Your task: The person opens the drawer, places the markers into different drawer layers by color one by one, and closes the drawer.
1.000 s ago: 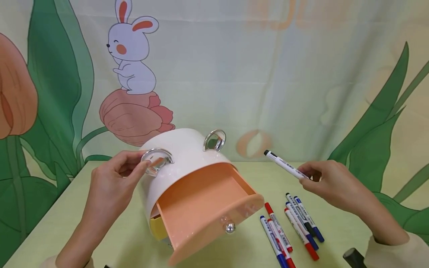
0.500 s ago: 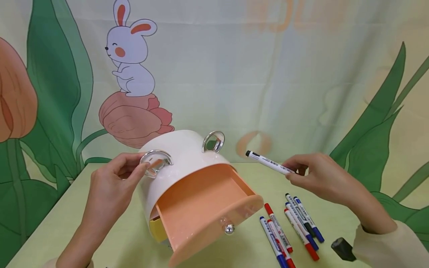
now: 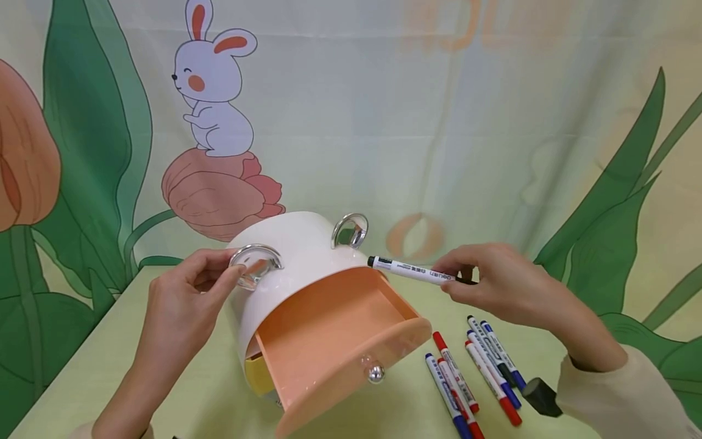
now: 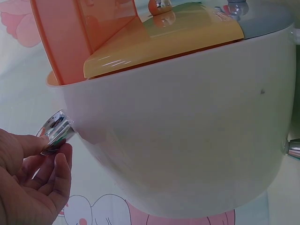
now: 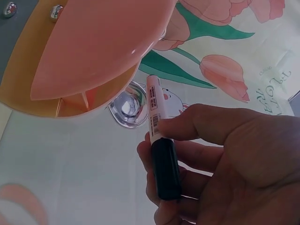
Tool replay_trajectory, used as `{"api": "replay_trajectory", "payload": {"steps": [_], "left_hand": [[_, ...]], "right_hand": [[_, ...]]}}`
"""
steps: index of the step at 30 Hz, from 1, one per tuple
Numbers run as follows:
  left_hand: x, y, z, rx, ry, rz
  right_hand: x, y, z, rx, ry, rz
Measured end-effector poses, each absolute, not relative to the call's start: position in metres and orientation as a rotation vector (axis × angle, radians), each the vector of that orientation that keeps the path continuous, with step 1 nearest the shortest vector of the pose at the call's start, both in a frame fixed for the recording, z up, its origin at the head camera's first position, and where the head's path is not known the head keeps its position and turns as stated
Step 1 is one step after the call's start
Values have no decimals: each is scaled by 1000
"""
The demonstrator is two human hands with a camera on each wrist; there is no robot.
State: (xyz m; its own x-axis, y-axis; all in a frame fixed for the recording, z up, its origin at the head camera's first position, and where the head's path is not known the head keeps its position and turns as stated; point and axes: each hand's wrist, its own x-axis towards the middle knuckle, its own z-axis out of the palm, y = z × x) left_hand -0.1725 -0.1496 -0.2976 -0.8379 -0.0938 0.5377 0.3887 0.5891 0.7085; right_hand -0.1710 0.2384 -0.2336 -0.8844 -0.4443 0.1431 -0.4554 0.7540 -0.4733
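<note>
The left hand [image 3: 183,296] pinched the box's [image 3: 301,241] ring [image 3: 258,263]; above the table [image 3: 395,405], the right hand [image 3: 501,281] pinched a marker [image 3: 411,270] near the box's edge [image 3: 329,274].

left hand [image 3: 183,292] and right hand [image 3: 493,280] each form a pinch grip, right wrist [image 3: 581,341] perhaps slightly bent.

Background's a printed backdrop [image 3: 373,122], pale grey-green, lightly creased, with a soft shadow band right of centre. Left side: white cartoon rabbit [image 3: 222,110] sitting on a pink flower [image 3: 219,189], orange tulip [image 3: 24,152] at the edge, tall green leaf [image 3: 82,110] between. More green leaves [image 3: 609,238] on the right. Faded orange lettering [image 3: 466,24] up top, blurry. Pale green tabletop [image 3: 93,360] in front. Light's soft, fairly even.
</note>
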Motion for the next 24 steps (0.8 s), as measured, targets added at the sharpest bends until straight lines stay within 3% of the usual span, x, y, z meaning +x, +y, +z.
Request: {"api": "replay_trajectory", "payload": {"steps": [24], "left_hand": [[-172, -149, -298, -222, -2294, -1214]], "right_hand": [[-183, 167, -226, 1255, -2934, 749]]}}
